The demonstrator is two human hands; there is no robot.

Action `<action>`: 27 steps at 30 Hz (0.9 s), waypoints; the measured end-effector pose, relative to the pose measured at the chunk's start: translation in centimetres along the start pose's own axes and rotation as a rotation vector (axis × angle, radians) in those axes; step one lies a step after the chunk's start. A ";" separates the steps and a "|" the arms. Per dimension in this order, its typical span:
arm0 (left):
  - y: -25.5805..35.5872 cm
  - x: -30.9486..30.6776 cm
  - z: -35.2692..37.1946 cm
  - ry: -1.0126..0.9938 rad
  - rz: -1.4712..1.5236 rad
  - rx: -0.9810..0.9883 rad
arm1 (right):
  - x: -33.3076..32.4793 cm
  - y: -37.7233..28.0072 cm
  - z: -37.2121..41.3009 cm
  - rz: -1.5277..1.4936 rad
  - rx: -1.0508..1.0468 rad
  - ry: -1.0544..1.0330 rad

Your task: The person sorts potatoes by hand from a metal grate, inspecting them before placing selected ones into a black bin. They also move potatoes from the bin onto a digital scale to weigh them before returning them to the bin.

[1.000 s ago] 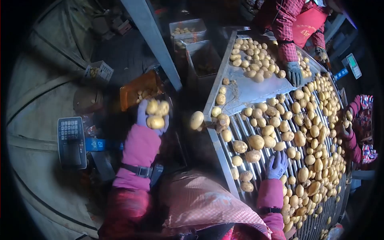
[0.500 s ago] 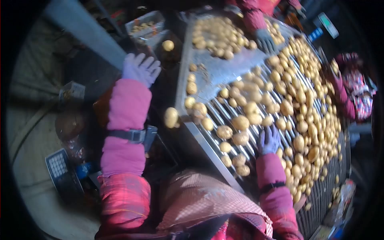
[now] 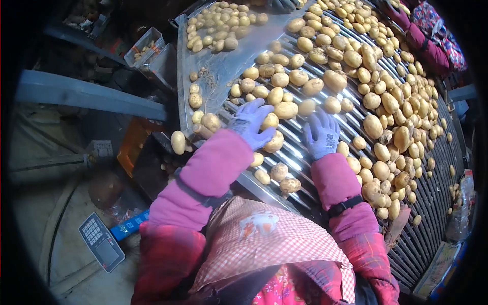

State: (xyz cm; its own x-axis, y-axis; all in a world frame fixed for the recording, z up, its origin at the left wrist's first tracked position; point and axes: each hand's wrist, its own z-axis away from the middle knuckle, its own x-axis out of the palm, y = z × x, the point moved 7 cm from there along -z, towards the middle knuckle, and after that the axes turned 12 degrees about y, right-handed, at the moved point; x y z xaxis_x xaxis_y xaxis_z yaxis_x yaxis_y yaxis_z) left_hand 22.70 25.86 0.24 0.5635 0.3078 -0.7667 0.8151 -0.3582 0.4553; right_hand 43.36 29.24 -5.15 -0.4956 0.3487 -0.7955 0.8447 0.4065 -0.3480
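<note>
My left hand [image 3: 249, 123], in a lavender glove, is over the left part of the metal rollers. Its fingers and thumb are apart around a potato [image 3: 270, 121], touching it or nearly so; a firm grip does not show. My right hand [image 3: 322, 134], gloved alike, lies on the rollers with its fingers stretched out. Just beyond its fingertips are a round potato [image 3: 332, 105] and a blurred potato [image 3: 307, 107]. More potatoes [image 3: 373, 127] lie thickly to its right.
A metal sheet [image 3: 203, 63] at the far left bears a potato heap [image 3: 223, 23]. One potato [image 3: 178, 142] is beside the table's left corner. A keypad scale [image 3: 101, 242] stands lower left. Across the rollers is another person's sleeve [image 3: 429, 51]; another gloved hand [image 3: 282, 5] shows at the top.
My left hand has come from beyond the table's left edge onto the potatoes. A potato seen in the air past it is gone from there. The camera view has shifted; my right hand remains over the rollers.
</note>
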 end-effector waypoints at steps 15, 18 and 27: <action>-1.2 1.9 3.5 0.123 1.605 -1.554 | -1.0 -0.3 -0.1 -0.076 -0.026 0.052; 0.0 1.6 5.1 0.255 1.634 -1.718 | -1.0 0.6 -1.1 -0.274 0.038 0.029; 0.2 1.0 5.5 0.192 1.623 -1.285 | 2.0 8.2 -11.3 0.175 0.090 -0.022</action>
State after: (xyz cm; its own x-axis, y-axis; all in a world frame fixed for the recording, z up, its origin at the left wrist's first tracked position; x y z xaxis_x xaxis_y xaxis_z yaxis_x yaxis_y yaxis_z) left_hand 22.70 21.24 -2.89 0.6396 0.5148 0.5709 -0.7605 0.3150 0.5678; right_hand 47.00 42.82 -4.03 -0.3361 0.3881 -0.8581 0.9327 0.2639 -0.2460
